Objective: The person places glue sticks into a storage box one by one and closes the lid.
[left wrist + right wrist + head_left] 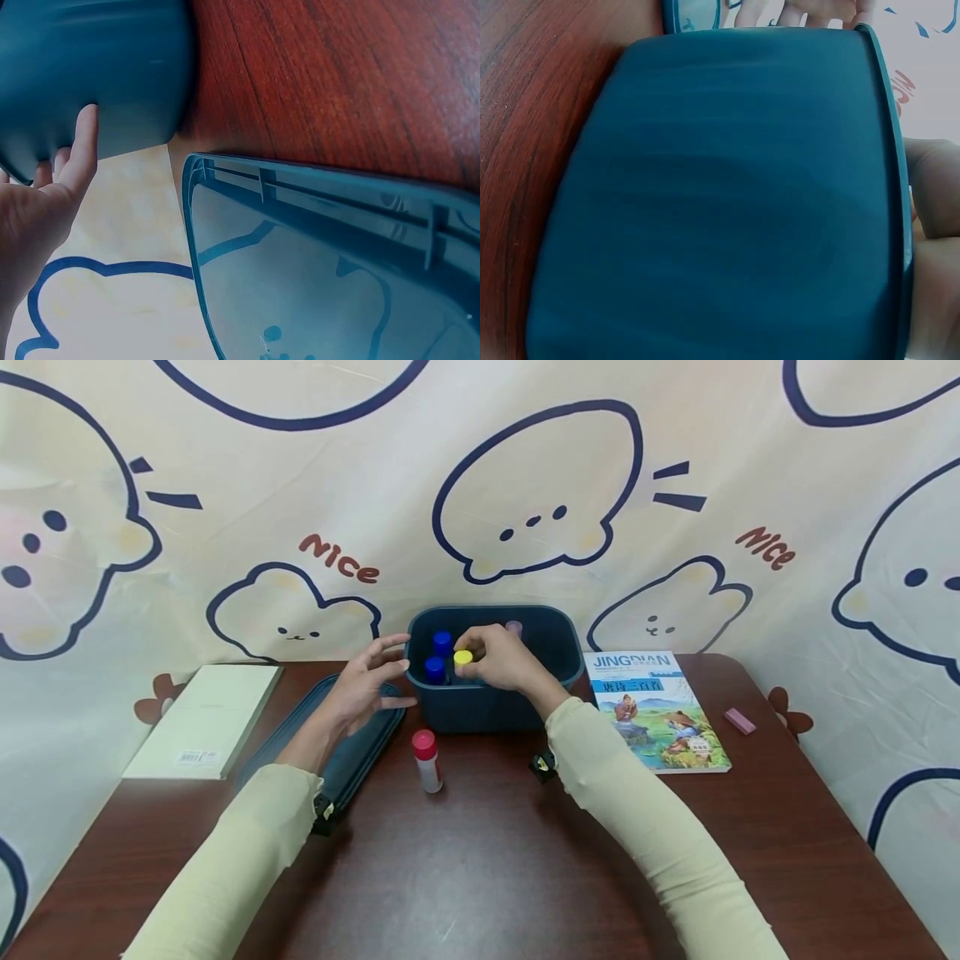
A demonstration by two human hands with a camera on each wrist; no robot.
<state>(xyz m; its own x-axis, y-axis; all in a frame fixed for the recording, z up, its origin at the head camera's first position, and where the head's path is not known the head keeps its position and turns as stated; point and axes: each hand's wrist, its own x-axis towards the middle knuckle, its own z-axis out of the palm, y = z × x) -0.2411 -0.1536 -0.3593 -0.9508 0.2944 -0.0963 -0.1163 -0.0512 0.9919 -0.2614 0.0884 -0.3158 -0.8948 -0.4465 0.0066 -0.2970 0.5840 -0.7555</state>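
And here at the heart of it is the yellow cap (462, 657), inside the bin (487, 710), toward its near left part, with the right hand (501, 656) reaching over the near rim. The thumb and fingers of that hand pinch the cap; whether what lies below it touches the bin's floor, I can't tell. Just left of it, two blue caps (435, 671) show, one behind the other, and there's a pale pinkish piece (513, 628) near the back wall, beyond the hand. Over to the left hand (360, 685): its fingers are spread and grasp nothing, their tips against the bin's left side. In front of the bin, the red-capped tube (427, 763) stands upright on the counter (487, 860), well apart from both hands. Left of it lies the dark lid (363, 747), partly behind the left forearm, its ribbed inner side showing in the left wrist view. Farther left, here's a white book (206, 722) with a barcode label. Across on the right, just beside the bin, lies a picture book (660, 710), and beyond it a small pink block (740, 721). Behind everything hangs a cartoon-printed cloth (405, 485).
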